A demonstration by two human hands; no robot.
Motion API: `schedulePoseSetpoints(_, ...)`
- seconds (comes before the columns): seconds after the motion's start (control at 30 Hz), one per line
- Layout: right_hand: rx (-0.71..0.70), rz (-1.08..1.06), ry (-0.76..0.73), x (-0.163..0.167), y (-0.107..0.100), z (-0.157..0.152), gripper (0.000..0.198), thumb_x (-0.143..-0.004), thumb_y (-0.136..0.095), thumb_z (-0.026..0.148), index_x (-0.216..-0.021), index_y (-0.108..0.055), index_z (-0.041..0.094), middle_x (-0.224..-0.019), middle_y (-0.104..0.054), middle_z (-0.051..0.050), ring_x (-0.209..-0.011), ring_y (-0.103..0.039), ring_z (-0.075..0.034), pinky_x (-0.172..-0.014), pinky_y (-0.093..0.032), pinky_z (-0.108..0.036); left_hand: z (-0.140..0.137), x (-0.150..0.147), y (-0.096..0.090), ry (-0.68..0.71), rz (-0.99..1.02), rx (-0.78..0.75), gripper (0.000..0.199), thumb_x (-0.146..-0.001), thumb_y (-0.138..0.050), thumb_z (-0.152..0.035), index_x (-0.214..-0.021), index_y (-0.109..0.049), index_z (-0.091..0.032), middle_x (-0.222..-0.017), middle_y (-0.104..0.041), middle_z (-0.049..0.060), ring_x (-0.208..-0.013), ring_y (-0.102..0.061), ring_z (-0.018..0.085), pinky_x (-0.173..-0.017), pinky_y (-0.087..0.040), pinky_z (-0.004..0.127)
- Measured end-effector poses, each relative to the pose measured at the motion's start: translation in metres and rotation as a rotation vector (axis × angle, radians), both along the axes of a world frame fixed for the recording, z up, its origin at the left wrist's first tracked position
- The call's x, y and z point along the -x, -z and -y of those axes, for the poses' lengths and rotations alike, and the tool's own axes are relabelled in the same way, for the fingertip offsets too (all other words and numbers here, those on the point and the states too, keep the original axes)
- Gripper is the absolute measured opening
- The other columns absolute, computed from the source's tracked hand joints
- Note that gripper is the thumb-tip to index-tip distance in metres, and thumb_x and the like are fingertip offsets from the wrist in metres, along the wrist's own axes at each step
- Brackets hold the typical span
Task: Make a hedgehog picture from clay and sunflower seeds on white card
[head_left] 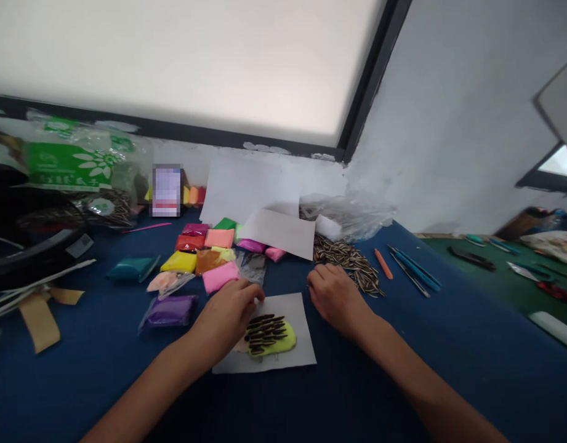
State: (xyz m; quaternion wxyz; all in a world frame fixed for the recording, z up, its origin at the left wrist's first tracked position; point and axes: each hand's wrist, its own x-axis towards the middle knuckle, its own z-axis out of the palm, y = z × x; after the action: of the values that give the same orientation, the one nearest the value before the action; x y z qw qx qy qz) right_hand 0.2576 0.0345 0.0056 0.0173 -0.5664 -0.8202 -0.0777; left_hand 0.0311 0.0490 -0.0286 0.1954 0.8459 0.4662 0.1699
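Note:
A sheet of white paper (pixel 306 344) lies on the blue table before me. On it sits a flat yellow-green clay shape (pixel 289 339) with rows of dark striped sunflower seeds (pixel 266 331) set in it and a pale peach clay part at its left. My left hand (pixel 230 311) rests at the sheet's upper left, fingers curled; its palm side is hidden. Just right of the sheet, my right hand (pixel 336 295) is closed beside a pile of loose sunflower seeds (pixel 352 264). Whatever its fingertips may hold cannot be made out.
Several coloured clay packets (pixel 179 261) lie left of centre, with a purple packet (pixel 167 312) nearest my left arm. Tweezers (pixel 417 269) and an orange tool (pixel 383 263) lie at right. A green seed bag (pixel 75 163) stands back left. A folded white paper (pixel 283 231) leans behind.

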Motion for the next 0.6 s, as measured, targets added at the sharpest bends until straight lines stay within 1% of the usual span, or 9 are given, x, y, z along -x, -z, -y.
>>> schedulePoseSetpoints(0.07, -0.013, -0.047, 0.015, 0.0, -0.006, 0.004, 0.015, -0.09, -0.047, 0.008, -0.093, -0.062, 0.01, -0.089, -0.063, -0.011, -0.085, -0.056, -0.022, -0.079, -0.04, -0.033, 0.0, 0.0, 0.0, 0.002, 0.003, 0.009, 0.025, -0.087, -0.043, -0.009, -0.095, -0.064, -0.02, -0.097, -0.065, 0.008, -0.092, -0.06, 0.025, -0.08, -0.045, 0.037)
schedulePoseSetpoints(0.13, 0.018, -0.144, -0.01, 0.003, -0.015, 0.01, 0.013, -0.093, -0.048, 0.011, -0.095, -0.06, 0.014, -0.086, -0.063, -0.006, -0.08, -0.057, -0.017, -0.073, -0.042, -0.027, 0.0, 0.001, 0.0, 0.001, 0.007, 0.012, 0.025, -0.087, -0.044, -0.009, -0.095, -0.065, -0.02, -0.097, -0.065, 0.008, -0.092, -0.06, 0.025, -0.08, -0.045, 0.037)
schedulePoseSetpoints(0.2, 0.132, -0.392, -0.109, 0.007, -0.023, 0.019, 0.01, -0.092, -0.052, 0.012, -0.092, -0.061, 0.017, -0.088, -0.062, -0.003, -0.079, -0.058, -0.014, -0.07, -0.042, -0.024, -0.001, 0.001, 0.001, 0.001, 0.012, 0.007, 0.025, -0.087, -0.043, -0.009, -0.095, -0.065, -0.02, -0.096, -0.065, 0.007, -0.092, -0.06, 0.025, -0.08, -0.045, 0.038)
schedulePoseSetpoints(0.27, 0.253, -0.513, -0.208, 0.014, -0.029, 0.029, 0.012, -0.092, -0.054, 0.012, -0.09, -0.063, 0.018, -0.091, -0.062, -0.002, -0.079, -0.058, -0.013, -0.07, -0.042, -0.023, -0.001, 0.002, 0.002, 0.005, 0.016, -0.002, 0.025, -0.087, -0.043, -0.01, -0.095, -0.065, -0.02, -0.096, -0.065, 0.007, -0.092, -0.06, 0.025, -0.081, -0.045, 0.038)
schedulePoseSetpoints(0.37, 0.342, -0.525, -0.258, 0.023, -0.032, 0.043, 0.013, -0.092, -0.054, 0.013, -0.087, -0.066, 0.017, -0.087, -0.062, -0.002, -0.078, -0.058, -0.013, -0.069, -0.041, -0.023, -0.002, 0.002, 0.004, 0.015, 0.024, -0.024, 0.025, -0.087, -0.042, -0.01, -0.094, -0.064, -0.02, -0.096, -0.066, 0.007, -0.093, -0.06, 0.024, -0.081, -0.046, 0.037)
schedulePoseSetpoints(0.47, 0.401, -0.464, -0.239, 0.03, -0.031, 0.05, 0.019, -0.093, -0.05, 0.01, -0.086, -0.066, 0.016, -0.085, -0.062, -0.003, -0.075, -0.057, -0.012, -0.067, -0.041, -0.023, -0.002, 0.002, 0.005, 0.02, 0.02, -0.036, 0.026, -0.087, -0.041, -0.011, -0.094, -0.064, -0.02, -0.096, -0.067, 0.007, -0.093, -0.06, 0.023, -0.082, -0.046, 0.036)
schedulePoseSetpoints(0.6, 0.384, -0.381, -0.22, 0.035, -0.026, 0.052, 0.02, -0.092, -0.051, 0.012, -0.077, -0.063, 0.016, -0.076, -0.06, -0.001, -0.065, -0.053, -0.011, -0.06, -0.036, -0.022, -0.002, 0.003, 0.005, 0.028, 0.021, -0.039, 0.026, -0.088, -0.04, -0.011, -0.094, -0.064, -0.021, -0.096, -0.066, 0.007, -0.093, -0.06, 0.023, -0.082, -0.047, 0.037)
